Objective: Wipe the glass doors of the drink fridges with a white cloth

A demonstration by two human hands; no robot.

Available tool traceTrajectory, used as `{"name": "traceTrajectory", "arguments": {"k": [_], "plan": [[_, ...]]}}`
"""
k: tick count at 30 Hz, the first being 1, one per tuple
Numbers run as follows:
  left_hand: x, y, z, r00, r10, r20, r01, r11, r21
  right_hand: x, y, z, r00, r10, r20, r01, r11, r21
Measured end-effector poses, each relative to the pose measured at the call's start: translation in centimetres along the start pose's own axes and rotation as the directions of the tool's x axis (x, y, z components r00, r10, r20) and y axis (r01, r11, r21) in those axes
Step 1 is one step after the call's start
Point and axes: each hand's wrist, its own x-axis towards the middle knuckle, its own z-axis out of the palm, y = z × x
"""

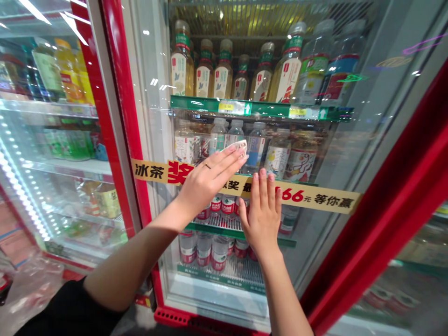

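My left hand (pixel 213 170) lies across the upper edge of the yellow banner (pixel 336 200) on the glass door (pixel 329 154). Its fingers are stretched close together over a small folded white cloth (pixel 242 144), held against the glass; only the cloth's edge shows past the fingertips. A thin dark ring is on one finger. To its right, my right hand (pixel 262 207) rests flat on the door with fingers spread upward over the banner, holding nothing. Behind the glass stand tea bottles (pixel 278 151) and, lower down, red-labelled water bottles (pixel 219 252).
Red door frames (pixel 121 93) border the cooler, with another red frame (pixel 378 224) at right. A second lit drinks cooler (pixel 52 163) stands at left. Tall tea bottles (pixel 182 60) fill the top shelf. Clear plastic wrapping (pixel 38 289) lies at lower left.
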Motion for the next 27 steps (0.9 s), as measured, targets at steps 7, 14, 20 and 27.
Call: {"name": "traceTrajectory", "arguments": {"k": [7, 14, 20, 27], "plan": [[1.2, -2.4, -0.6, 0.985, -0.111, -0.132, 0.118, 0.992, 0.048, -0.4, 0.3, 0.2, 1.000, -0.021, 0.015, 0.021, 1.000, 0.012], [0.9, -1.4, -0.2, 0.994, -0.078, -0.082, 0.081, 0.996, 0.038, -0.7, -0.1, 0.9, 0.997, -0.066, -0.050, 0.068, 0.996, 0.049], [-1.3, -2.3, -2.9, 0.999, -0.042, 0.012, 0.041, 0.997, 0.067, -1.0, -0.7, 0.8, 0.997, -0.071, -0.015, 0.072, 0.996, 0.044], [1.7, -2.1, -0.5, 0.971, -0.179, -0.156, 0.187, 0.982, 0.036, -1.0, -1.0, 1.0, 0.997, -0.076, -0.023, 0.077, 0.996, 0.055]]}}
